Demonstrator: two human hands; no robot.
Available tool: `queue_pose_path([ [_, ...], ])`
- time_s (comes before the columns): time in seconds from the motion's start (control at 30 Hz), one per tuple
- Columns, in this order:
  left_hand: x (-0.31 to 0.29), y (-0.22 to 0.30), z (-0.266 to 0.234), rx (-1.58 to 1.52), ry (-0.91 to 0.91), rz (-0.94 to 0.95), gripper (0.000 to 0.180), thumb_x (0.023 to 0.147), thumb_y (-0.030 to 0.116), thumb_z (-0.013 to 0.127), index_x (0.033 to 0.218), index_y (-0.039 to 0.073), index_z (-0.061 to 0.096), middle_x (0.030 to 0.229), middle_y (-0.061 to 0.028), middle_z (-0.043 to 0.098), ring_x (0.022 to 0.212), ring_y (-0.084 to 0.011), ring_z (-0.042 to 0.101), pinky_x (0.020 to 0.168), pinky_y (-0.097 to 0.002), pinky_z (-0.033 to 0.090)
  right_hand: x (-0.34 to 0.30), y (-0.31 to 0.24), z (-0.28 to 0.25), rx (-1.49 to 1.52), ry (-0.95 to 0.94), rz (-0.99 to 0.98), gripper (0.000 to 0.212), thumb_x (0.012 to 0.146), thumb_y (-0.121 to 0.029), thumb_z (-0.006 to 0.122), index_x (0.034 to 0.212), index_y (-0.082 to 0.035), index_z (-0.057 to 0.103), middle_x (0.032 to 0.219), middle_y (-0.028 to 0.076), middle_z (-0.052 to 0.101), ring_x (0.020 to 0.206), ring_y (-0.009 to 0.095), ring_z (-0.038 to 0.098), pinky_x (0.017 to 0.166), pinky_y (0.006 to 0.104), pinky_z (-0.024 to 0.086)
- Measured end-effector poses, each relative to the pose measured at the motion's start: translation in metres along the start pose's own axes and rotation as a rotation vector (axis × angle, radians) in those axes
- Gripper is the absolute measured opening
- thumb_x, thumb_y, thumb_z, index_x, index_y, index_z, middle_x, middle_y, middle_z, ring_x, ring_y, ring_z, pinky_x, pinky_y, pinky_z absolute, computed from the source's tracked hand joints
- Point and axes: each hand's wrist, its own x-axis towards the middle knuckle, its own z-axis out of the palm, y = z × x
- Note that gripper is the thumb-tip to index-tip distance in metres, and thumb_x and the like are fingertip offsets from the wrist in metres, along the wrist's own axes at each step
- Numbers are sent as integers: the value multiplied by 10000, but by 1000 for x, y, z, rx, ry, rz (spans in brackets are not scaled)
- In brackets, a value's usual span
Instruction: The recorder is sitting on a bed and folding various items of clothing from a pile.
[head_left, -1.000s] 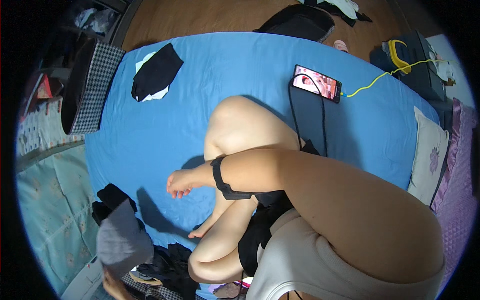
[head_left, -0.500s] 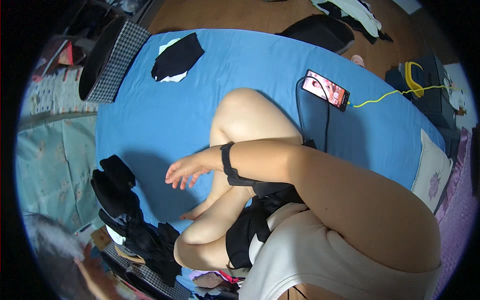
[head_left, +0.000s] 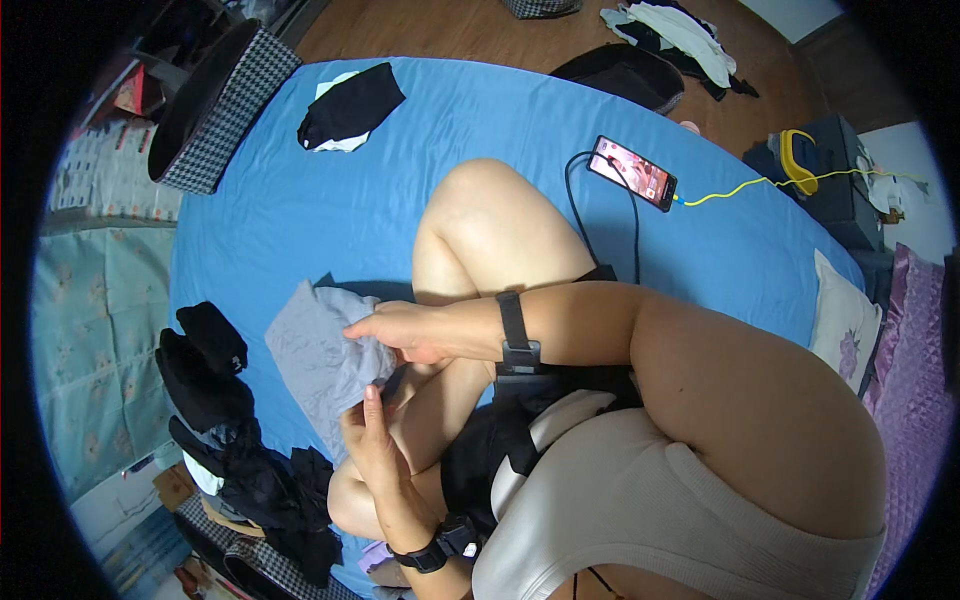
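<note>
Gray cloth point(head_left: 320, 350): spreading leftward from the fingers, above the blue bed point(head_left: 265, 225). Right hand point(head_left: 415, 332): grasping its nearer edge, thumb lying on top. Left hand point(head_left: 375, 440): pinching its lower edge. Black clothes point(head_left: 212, 335): lying left of the fingers, showing one small pale mark, too tiny for reading. Change: cloth no longer trailing low at far left; right hand, previously hanging bare, now gripping it too.

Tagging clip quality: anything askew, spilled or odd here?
Yes: a rumpled heap of white and dark clothes lies on the wooden floor, odd against the flat black-and-white stack on the blue sheet. No spill or damage visible.
</note>
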Motion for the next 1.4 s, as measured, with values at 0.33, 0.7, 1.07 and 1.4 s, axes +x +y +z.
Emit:
queue_pose_path([
  [0.33, -32, -23, -134, 664, 355, 512, 566, 778, 225, 570, 1233, -9, 327, 1199, -164, 387, 1107, -223, 384, 917, -344, 318, -72, -17, 45, -415, -771, -208, 306, 791, -132, 588, 999, 89, 543, 997, 120, 592, 894, 158, 559, 827, 277, 410],
  [0.7, -50, 46, -48, 999, 53, 639, 672, 680, 198, 641, 1241, -2, 329, 1339, -177, 224, 1231, -295, 250, 1001, -420, 210, -101, -27, 30, -380, -814, 11, 225, 796, -83, 584, 980, 44, 561, 921, 85, 607, 860, 141, 559, 808, 277, 420],
  [1.07, -51, 69, -91, 171, 420, 566, 252, 856, 89, 418, 1049, -71, 440, 980, -157, 556, 871, -196, 553, 766, -306, 445, -55, -75, -9, -393, -1, -751, 354, 731, -185, 632, 1035, -38, 526, 1069, 110, 540, 1038, 192, 482, 857, 313, 394],
  [1.4, -51, 76, 23, 819, -215, 464, 156, 750, 101, 638, 781, -20, 546, 650, -24, 527, 610, -67, 423, 551, -202, 366, -78, -23, 27, -1724, -470, -829, 393, 628, -191, 645, 989, -76, 541, 765, 137, 588, 742, 264, 574, 745, 390, 390],
])
